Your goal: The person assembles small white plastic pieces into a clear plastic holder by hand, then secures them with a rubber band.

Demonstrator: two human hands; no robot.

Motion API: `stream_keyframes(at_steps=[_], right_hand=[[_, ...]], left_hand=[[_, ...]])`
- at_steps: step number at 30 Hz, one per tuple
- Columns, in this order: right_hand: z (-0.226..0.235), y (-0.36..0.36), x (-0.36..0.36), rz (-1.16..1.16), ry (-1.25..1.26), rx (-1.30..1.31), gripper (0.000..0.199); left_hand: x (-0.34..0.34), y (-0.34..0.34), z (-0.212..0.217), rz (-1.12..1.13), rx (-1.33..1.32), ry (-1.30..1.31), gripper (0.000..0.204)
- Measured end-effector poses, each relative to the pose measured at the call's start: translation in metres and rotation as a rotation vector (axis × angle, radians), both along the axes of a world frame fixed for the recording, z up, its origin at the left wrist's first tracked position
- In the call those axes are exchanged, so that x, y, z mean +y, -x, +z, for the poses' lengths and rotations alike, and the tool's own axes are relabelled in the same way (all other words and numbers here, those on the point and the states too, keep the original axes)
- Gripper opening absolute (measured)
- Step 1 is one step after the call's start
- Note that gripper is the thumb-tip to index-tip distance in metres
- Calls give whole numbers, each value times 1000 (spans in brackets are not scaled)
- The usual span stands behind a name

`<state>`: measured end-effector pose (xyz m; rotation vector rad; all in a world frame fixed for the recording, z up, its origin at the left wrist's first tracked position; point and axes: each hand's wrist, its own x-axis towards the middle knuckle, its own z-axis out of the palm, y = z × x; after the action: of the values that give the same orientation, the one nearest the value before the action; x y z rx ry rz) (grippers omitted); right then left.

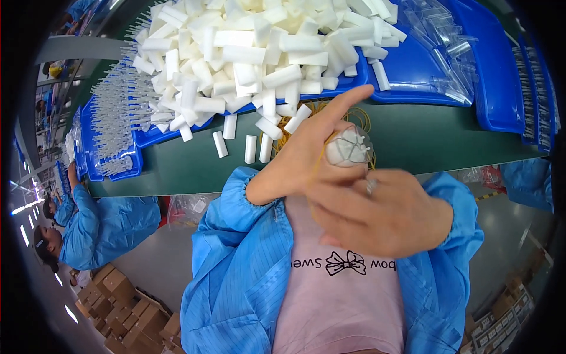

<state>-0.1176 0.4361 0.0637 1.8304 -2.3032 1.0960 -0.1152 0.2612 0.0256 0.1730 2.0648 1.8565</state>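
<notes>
My left hand point(300, 150) is closed around a white rounded piece point(346, 147) crossed by thin grey strands, its index finger stretched out. Just below it, my right hand point(383, 209) is bent in close, slightly blurred, with a ring on one finger. A thin yellow rubber band point(320, 158) runs from the white piece down to my right fingertips, which seem to pinch it. Behind my left hand lies a loose heap of yellow rubber bands point(285, 140) on the green table point(194, 168). Several white foam blocks point(250, 148) lie near that heap.
A big pile of white foam blocks point(247, 56) fills blue trays ahead. Thin clear-stemmed pieces point(115, 112) crowd a tray at left. Clear plastic pieces point(451, 62) lie in a blue tray point(401, 71) at right. A person in blue point(112, 227) works at far left.
</notes>
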Motion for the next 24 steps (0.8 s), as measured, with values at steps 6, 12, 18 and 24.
stream_keyframes(at_steps=[6,12,18,24], right_hand=[[-18,24,36,-251,-53,-154,16],[-46,-3,39,232,1142,-1275,10],[-62,8,31,248,1130,-1754,65],[-41,12,-5,-105,489,-1120,65]], left_hand=[[-16,-20,-8,56,-41,-686,39],[-4,-16,-2,84,-74,-1015,39],[-5,-5,-7,162,478,-478,49],[4,-8,-11,325,768,340,89]])
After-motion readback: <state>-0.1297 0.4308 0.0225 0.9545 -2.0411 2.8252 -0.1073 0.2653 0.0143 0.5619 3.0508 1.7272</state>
